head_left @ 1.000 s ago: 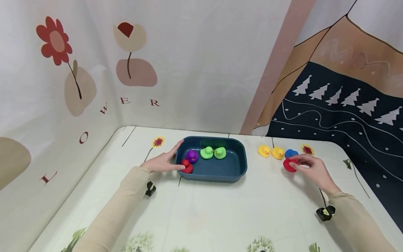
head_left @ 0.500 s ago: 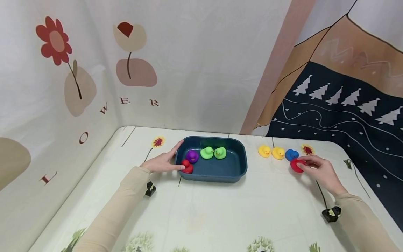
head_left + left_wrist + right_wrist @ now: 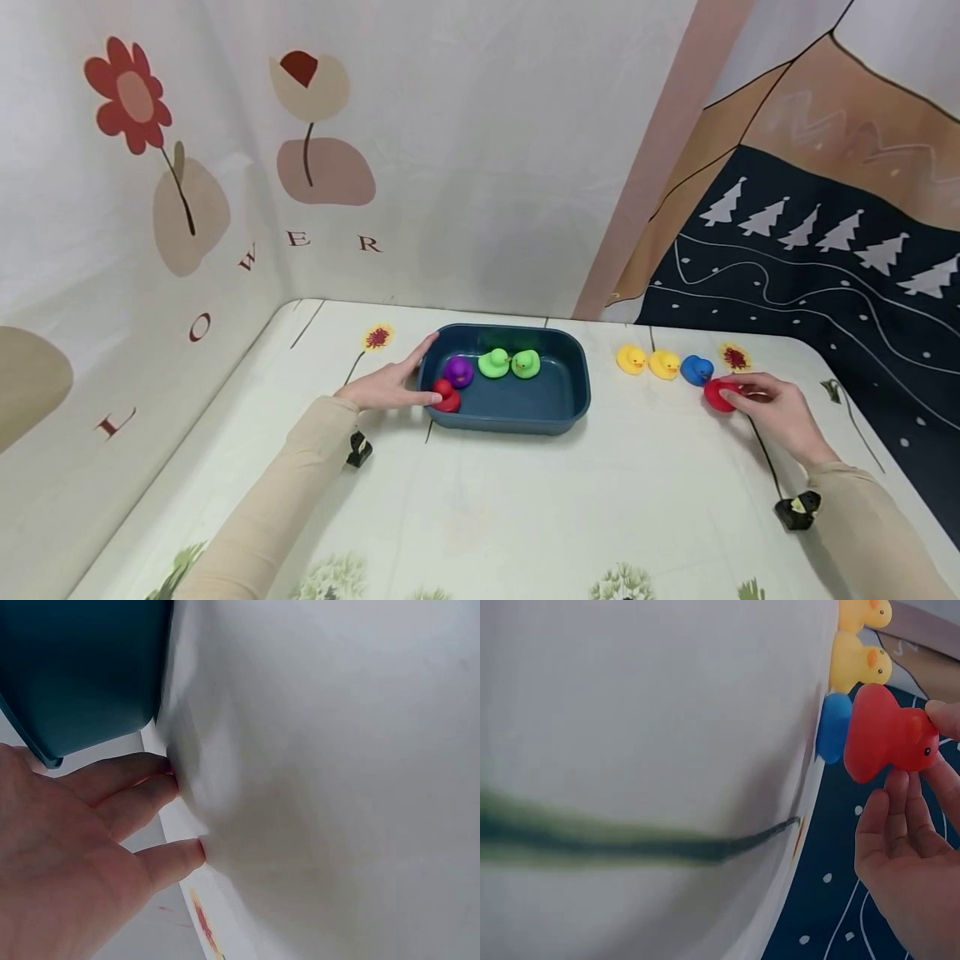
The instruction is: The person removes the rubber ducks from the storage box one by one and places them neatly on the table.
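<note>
A white table (image 3: 495, 508) carries a blue tub (image 3: 558, 410) near its far middle; inside sit two green ducks (image 3: 510, 363) side by side, a purple duck (image 3: 457, 371) and a red duck (image 3: 447, 395) at the left end. The left hand (image 3: 390, 385) rests flat against the tub's left wall, fingers straight. To the right lie two yellow ducks (image 3: 648, 362) and a blue duck (image 3: 697, 370) in a row; just beside the blue one, the right hand (image 3: 776, 410) pinches another red duck (image 3: 885, 733) between thumb and fingertips
</note>
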Demonstrator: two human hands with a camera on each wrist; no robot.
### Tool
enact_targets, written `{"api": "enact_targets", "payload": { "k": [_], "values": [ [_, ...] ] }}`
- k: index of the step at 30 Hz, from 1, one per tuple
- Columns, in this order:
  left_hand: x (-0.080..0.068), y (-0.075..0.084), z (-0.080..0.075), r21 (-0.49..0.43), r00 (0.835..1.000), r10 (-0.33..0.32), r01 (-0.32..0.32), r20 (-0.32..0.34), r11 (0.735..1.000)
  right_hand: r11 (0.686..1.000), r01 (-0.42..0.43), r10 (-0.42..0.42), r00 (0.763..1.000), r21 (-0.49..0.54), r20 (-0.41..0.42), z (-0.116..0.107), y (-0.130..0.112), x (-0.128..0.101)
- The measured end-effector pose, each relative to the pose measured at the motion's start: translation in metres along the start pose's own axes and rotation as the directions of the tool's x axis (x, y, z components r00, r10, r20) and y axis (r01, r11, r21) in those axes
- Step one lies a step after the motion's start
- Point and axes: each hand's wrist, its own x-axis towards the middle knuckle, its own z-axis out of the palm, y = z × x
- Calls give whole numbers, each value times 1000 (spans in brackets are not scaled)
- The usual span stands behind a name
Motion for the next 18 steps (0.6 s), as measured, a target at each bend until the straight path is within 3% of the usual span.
{"api": "enact_targets", "payload": {
  "k": [7, 18],
  "values": [
    [0, 0, 0, -7, 1000, 1, -1, 0, 1000, 998, -54, 54, 998, -15, 14, -4, 8, 2],
    [0, -1, -1, -23, 1000, 1, -1, 4, 1000, 998, -58, 58, 998, -10, -6, -11, 14, 12]
  ]
}}
